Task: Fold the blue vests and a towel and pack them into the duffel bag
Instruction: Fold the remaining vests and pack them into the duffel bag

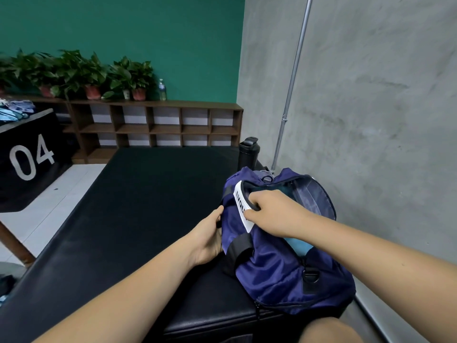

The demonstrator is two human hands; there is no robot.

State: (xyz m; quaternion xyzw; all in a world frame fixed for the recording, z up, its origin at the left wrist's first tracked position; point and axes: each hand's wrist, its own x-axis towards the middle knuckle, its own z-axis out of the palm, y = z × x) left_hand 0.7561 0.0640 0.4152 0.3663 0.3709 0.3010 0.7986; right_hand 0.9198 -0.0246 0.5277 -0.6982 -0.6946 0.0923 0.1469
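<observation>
Green wall point(148, 33) ahead, rough grey wall point(383, 95) on my right with a metal pipe point(294, 78) running down it, and the black padded desk point(138, 206) stretching out under me. Far past my fingers, a low wooden shelf point(158, 125) carries potted plants point(74, 73) and a clear water bottle point(162, 90). Off to the left of my left hand stands a black box marked 04 point(29, 164), with a heap of blue vests point(17, 110) lying on top, well apart from everything I'm handling.

Now the duffel bag point(272, 263): navy, sitting on the desk's right side close to the grey wall, mouth unzipped and facing up. A black flask point(248, 154) stands upright just beyond it, close behind the bag's far end.

My right hand point(270, 211) is on the bag's mouth. Its fingers are curled over the dark rim, and the thumb presses the white label point(241, 206) from outside, pinching that edge. Below that wrist, light blue fabric point(298, 246) shows inside the opening, partly hidden by my forearm. I can't tell whether it's a vest or the towel.

My left hand point(207, 241) is against the bag's left side. Its thumb lies on the navy cloth by the black strap and the fingers are tucked in behind, gripping the bag. Those fingertips are hidden, so I can't say exactly what they catch.
</observation>
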